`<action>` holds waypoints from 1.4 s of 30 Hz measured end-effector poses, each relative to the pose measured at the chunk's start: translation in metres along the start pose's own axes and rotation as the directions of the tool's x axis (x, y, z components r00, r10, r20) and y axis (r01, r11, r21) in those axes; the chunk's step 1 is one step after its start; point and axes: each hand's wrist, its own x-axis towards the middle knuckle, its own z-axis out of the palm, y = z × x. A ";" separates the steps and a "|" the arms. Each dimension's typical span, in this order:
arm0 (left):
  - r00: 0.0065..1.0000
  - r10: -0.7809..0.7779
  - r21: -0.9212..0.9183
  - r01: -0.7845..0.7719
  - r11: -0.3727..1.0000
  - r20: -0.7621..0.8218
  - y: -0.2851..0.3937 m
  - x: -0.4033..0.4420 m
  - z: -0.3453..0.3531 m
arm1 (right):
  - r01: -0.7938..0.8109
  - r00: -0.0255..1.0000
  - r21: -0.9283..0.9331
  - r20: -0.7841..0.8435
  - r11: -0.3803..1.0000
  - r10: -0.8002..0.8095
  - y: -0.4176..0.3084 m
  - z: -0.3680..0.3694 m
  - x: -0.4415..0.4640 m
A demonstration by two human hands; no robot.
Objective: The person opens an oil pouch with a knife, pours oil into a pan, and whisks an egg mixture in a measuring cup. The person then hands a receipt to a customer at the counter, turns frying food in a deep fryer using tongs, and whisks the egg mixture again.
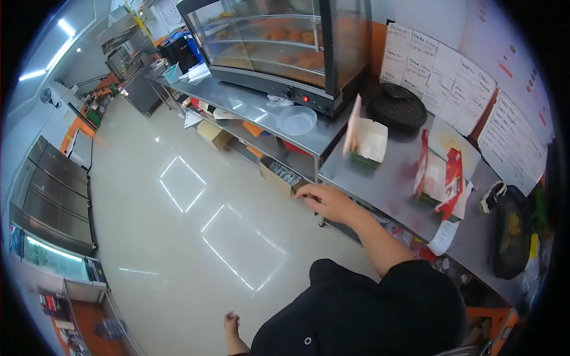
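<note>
Near the centre of the frame we see our right hand (329, 203) beside the front corner of the steel table (351, 177), its fingers loosely bent and released, while our left hand (232, 326) hangs low at the bottom, left of the middle, over the shiny floor (142, 237), with fingers curled, and we cannot tell if they grasp something. On this table, toward the right of the frame, stand an open green-and-white box (371, 141) and, lower, a red-flapped box (437, 176); the glass food warmer (276, 50) fills the upper middle.
</note>
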 end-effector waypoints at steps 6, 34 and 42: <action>0.952 0.306 0.026 -0.306 0.952 0.005 0.262 0.114 0.071 | -0.297 0.952 0.057 -0.064 0.953 0.300 0.089 0.028 0.075; 0.980 0.156 0.798 -0.192 0.571 0.124 0.314 0.638 -0.164 | -0.247 0.821 -0.033 0.523 0.968 0.227 0.233 0.248 0.851; 0.980 0.121 -0.060 -0.132 0.989 -0.160 0.665 0.887 -0.173 | -0.559 0.791 -0.318 0.074 0.766 0.608 0.309 0.190 0.971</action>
